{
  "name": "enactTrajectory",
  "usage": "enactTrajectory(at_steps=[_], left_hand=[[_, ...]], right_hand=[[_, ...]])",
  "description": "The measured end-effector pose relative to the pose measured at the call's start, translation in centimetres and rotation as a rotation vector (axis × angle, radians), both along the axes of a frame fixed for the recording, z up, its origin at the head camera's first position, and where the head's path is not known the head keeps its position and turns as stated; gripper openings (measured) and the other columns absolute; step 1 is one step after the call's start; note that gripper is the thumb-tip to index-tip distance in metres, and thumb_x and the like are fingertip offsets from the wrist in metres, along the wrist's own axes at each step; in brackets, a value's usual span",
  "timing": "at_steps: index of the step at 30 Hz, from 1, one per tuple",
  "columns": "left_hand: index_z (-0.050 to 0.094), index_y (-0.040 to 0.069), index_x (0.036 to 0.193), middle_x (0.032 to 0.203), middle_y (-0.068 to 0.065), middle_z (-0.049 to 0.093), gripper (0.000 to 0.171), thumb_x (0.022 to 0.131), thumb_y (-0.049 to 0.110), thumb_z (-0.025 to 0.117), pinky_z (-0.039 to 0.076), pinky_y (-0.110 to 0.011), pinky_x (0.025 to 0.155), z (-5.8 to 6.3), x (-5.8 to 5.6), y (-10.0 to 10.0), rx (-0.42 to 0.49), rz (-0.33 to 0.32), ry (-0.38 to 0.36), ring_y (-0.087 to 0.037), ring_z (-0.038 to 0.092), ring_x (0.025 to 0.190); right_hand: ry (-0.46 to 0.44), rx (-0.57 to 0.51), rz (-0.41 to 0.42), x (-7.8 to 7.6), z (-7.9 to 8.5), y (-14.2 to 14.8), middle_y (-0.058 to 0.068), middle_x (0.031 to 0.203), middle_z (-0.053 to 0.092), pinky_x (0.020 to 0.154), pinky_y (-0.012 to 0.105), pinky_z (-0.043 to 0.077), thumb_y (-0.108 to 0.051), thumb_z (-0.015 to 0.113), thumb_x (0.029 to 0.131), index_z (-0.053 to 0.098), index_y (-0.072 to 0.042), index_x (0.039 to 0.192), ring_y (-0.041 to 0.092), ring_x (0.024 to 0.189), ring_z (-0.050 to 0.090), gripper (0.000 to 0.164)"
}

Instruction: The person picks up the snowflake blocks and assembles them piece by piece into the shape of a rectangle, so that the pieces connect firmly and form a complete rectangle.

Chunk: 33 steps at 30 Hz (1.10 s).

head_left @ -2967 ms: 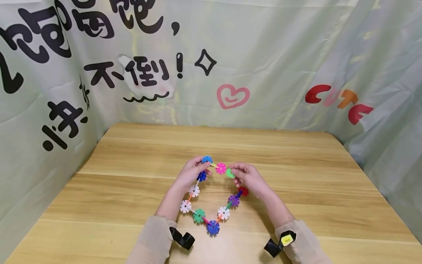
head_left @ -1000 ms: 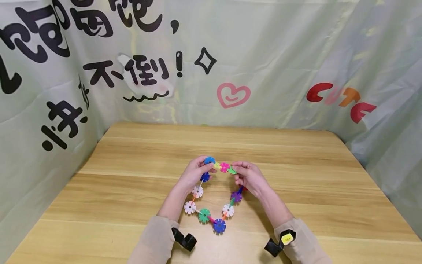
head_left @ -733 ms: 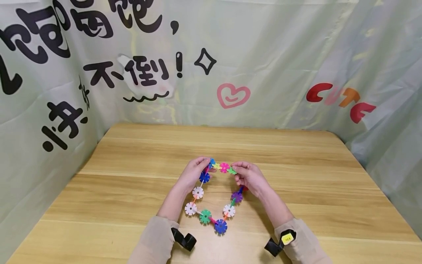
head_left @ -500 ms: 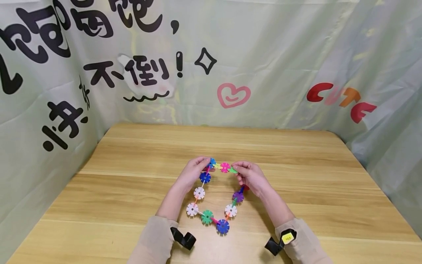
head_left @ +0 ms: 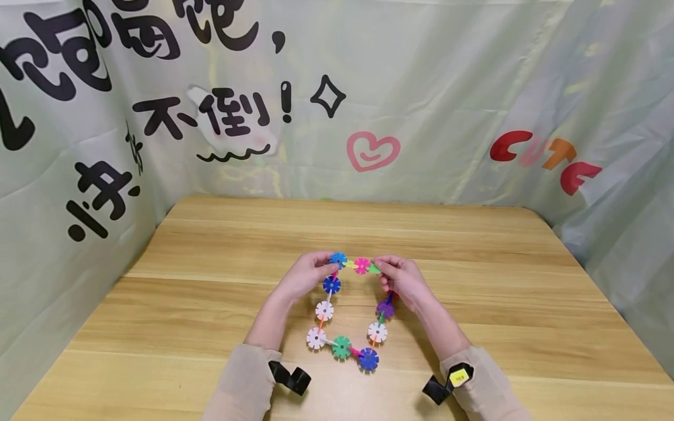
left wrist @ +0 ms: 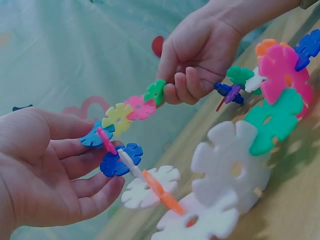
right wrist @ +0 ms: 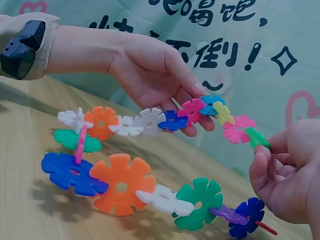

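Note:
A chain of colourful interlocking plastic snowflake discs hangs in an open loop between the hands. My left hand (head_left: 305, 276) pinches its light blue disc (head_left: 338, 261) between thumb and fingers. Thumb and index finger of my right hand (head_left: 406, 280) hold the green disc (right wrist: 257, 136) at one end; a pink disc (head_left: 361, 266) and a yellow disc (left wrist: 117, 119) link the two. From the left hand the chain runs down past white discs (head_left: 324, 310) and a green one (head_left: 341, 347) to a blue disc (head_left: 368, 359). The other end, a thin red disc (right wrist: 265, 228), sits below the right hand, unheld.
The wooden table (head_left: 210, 327) lies under the chain, its shadow falling on the surface. A pale curtain (head_left: 437, 105) with printed lettering stands behind and at the sides. Both wrists carry black camera mounts (head_left: 291, 379) over beige sleeves.
The lower part of the chain has swung right. The left hand has shifted its grip on the light blue disc, thumb now in front again. The right hand keeps its hold, moving slightly right.

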<state>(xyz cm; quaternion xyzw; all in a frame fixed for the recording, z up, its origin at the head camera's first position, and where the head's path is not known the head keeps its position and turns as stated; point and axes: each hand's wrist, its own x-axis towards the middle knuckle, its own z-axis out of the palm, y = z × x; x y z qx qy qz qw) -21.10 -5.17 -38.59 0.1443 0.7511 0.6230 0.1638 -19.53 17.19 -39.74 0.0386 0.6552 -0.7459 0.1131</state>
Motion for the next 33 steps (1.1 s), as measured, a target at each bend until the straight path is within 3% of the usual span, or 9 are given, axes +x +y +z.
enactTrajectory(at_steps=[2,5,9,17,23,28,33], left_hand=[[0.06,-0.003,0.11,0.08,-0.008,0.055,0.023,0.093,0.011,0.056,0.041,-0.029,0.062,0.0,0.0,0.0,-0.012,-0.013,0.004,-0.016,0.048,0.067],[0.06,-0.005,0.105,0.084,-0.012,0.059,0.022,0.092,0.013,0.058,0.045,-0.027,0.064,0.1,0.0,0.1,-0.024,-0.024,0.005,-0.022,0.057,0.074],[0.058,-0.005,0.113,0.095,-0.016,0.063,0.033,0.089,0.017,0.062,0.05,-0.031,0.072,0.0,0.1,0.4,-0.042,-0.003,0.022,-0.032,0.062,0.091],[0.058,0.001,0.119,0.102,-0.011,0.064,0.046,0.08,0.02,0.072,0.049,-0.04,0.08,-0.1,-0.4,1.1,-0.06,0.055,0.004,-0.03,0.063,0.088],[0.063,0.005,0.115,0.108,-0.007,0.062,0.043,0.078,0.023,0.075,0.049,-0.037,0.078,0.4,-0.9,1.4,-0.16,0.029,0.045,-0.026,0.058,0.093],[0.062,0.008,0.119,0.113,-0.004,0.062,0.047,0.077,0.027,0.075,0.044,-0.044,0.088,0.7,-1.1,1.5,-0.226,-0.015,0.115,-0.026,0.052,0.109],[0.066,0.01,0.113,0.104,-0.002,0.064,0.038,0.079,0.024,0.074,0.049,-0.037,0.077,0.7,-1.3,1.8,-0.264,-0.071,0.178,-0.021,0.057,0.097]], right_hand=[[0.0,0.0,0.012,0.0,0.0,0.0,0.003,0.071,0.052,0.05,0.019,0.042,-0.007,0.052,0.094,0.058,0.003,0.102,0.009,0.054,0.047,0.014],[-0.003,-0.006,0.027,0.0,0.1,-0.2,0.003,0.071,0.053,0.051,0.02,0.043,-0.006,0.052,0.094,0.058,0.003,0.102,0.009,0.055,0.048,0.013],[-0.009,-0.01,0.032,0.0,0.2,-0.6,0.002,0.07,0.053,0.051,0.02,0.044,-0.006,0.051,0.095,0.058,0.003,0.102,0.009,0.055,0.048,0.013],[-0.008,0.002,0.037,-0.3,0.4,-1.4,0.003,0.069,0.053,0.05,0.019,0.044,-0.007,0.054,0.094,0.058,0.006,0.103,0.009,0.054,0.048,0.016],[-0.012,0.002,0.029,-0.3,0.5,-1.6,0.003,0.068,0.053,0.049,0.019,0.044,-0.006,0.053,0.093,0.058,0.004,0.1,0.009,0.052,0.048,0.013],[-0.003,0.029,0.039,-0.4,0.2,-1.5,0.003,0.069,0.054,0.049,0.019,0.044,-0.007,0.054,0.093,0.058,0.007,0.104,0.009,0.053,0.048,0.018],[0.005,0.043,0.051,-0.5,0.0,-1.5,0.004,0.07,0.054,0.049,0.019,0.044,-0.008,0.055,0.093,0.057,0.009,0.106,0.009,0.053,0.049,0.022]])
